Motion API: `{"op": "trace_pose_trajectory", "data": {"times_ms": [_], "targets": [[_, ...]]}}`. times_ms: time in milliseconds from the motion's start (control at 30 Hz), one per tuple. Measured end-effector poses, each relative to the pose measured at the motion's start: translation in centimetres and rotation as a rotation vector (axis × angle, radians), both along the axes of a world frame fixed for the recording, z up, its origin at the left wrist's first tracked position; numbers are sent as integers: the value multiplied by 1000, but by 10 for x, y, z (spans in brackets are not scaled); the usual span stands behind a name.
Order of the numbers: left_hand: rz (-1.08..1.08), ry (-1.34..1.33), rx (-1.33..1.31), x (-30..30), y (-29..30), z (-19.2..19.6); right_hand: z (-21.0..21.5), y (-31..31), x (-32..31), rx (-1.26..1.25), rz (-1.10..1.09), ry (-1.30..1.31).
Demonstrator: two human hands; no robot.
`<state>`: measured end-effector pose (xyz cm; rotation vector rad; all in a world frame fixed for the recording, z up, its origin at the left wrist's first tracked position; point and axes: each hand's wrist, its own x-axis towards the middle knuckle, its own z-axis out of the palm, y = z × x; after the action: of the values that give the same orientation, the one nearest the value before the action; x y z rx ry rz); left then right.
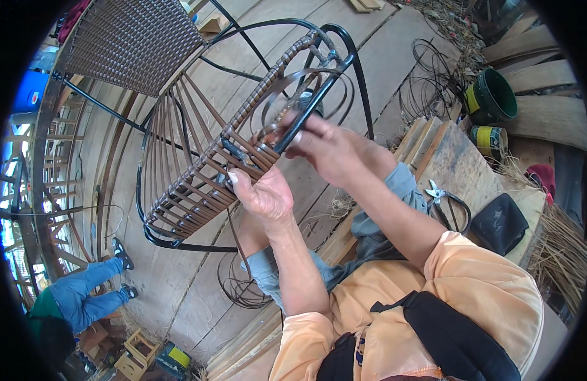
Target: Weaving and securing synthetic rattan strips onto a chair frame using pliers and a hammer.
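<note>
A chair with a black tubular frame [353, 51] stands tilted before me, its side partly wrapped in brown plastic strip [201, 195]. My left hand [266, 195] grips the wrapped edge from below, thumb up against the strands and fingers largely hidden behind them. At the bare black tube, my right hand [325, 149] is blurred by motion, with its fingers bent around a loose length of brown strip [266, 95]. That strip curls in loops about the tube and above the hand. Woven brown backing [138, 41] covers the chair's far left part.
Cutting pliers [436, 192] and a black pouch [500, 223] lie on a wooden board at my right. Beyond them are a dark green bucket [496, 95] and a tin [489, 141]. Coiled strip [426, 89] lies on the floor. Another person in blue trousers [93, 292] is at lower left.
</note>
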<state>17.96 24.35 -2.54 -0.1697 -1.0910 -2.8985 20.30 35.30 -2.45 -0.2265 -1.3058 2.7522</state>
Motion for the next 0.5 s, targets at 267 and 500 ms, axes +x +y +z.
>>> {"op": "trace_pose_trajectory", "data": {"times_ms": [267,500], "targets": [[28,-15,17,-2,-1,0,-1,0,24,1419,-182,168],[-56,52,35,-3,-3,-2,-10,-13,5,895,-153,167]]}}
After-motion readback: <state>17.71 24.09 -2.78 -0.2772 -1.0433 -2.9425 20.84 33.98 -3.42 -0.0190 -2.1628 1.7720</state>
